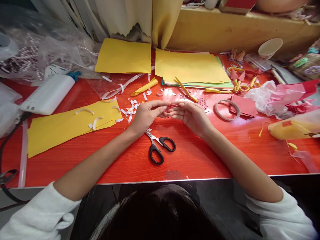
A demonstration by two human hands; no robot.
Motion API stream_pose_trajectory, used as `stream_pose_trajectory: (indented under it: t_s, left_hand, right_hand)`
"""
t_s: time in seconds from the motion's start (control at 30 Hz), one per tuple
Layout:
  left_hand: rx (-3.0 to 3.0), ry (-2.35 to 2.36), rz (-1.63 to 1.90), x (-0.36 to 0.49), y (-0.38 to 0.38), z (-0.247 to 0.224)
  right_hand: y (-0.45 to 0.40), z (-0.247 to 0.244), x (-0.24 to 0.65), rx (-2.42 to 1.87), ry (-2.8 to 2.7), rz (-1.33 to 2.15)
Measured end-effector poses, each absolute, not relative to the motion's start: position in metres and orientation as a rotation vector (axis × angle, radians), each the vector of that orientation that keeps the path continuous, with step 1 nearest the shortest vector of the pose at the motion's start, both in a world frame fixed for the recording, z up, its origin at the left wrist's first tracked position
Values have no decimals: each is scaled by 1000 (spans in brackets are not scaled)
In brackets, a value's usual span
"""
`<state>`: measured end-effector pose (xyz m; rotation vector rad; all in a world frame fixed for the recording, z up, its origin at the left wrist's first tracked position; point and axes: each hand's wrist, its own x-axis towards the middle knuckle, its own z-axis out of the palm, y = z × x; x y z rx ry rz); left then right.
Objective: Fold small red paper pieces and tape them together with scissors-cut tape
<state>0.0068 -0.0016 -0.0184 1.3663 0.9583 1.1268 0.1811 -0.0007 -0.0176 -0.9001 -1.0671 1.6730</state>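
Above the red table my two hands meet fingertip to fingertip. My left hand (151, 115) is closed, its thumb and fingers pinching one end of a thin red strip (173, 106). At the strip's other end, my right hand (193, 116) pinches with thumb and forefinger while its other fingers stretch toward the left. The strip's ends are hidden by the fingers. Just below my hands lie black-handled scissors (156, 143), blades partly apart, tips beneath my left hand. White paper scraps (130, 111) are scattered left of my left hand, and a rolled yellow paper (145, 87) lies behind it.
Yellow sheets (72, 123) lie at left with curled white strips. Yellow paper stacks (190, 66) fill the back. A tape roll (227, 110), red paper squares (246, 106) and crumpled wrapping (267, 96) sit at right. A white device (47, 95) rests at left.
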Motion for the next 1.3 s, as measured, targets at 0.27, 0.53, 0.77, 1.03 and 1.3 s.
stream_pose_trajectory:
  t_s: [0.27,0.53,0.77,1.03,1.3]
  left_hand:
    - [1631,1073,1061,7,-5,-20]
    - [1482,978,1074,11,-8,-15]
    - [1589,1025,1078,11,-10,-21]
    - [1641,1115,1124,12,-12,-21]
    - [1639,1129,1118,12,-15,-17]
  right_hand:
    - [-4,-21,180,-971,-1283,1469]
    - [-4,-18,178,-886,-1165,1461]
    - [-6,-17,179,-974,-1244,1427]
    - [-10,-19,173,-983,-1357,1490]
    - [-15,-16,172,-967,-1525,1299]
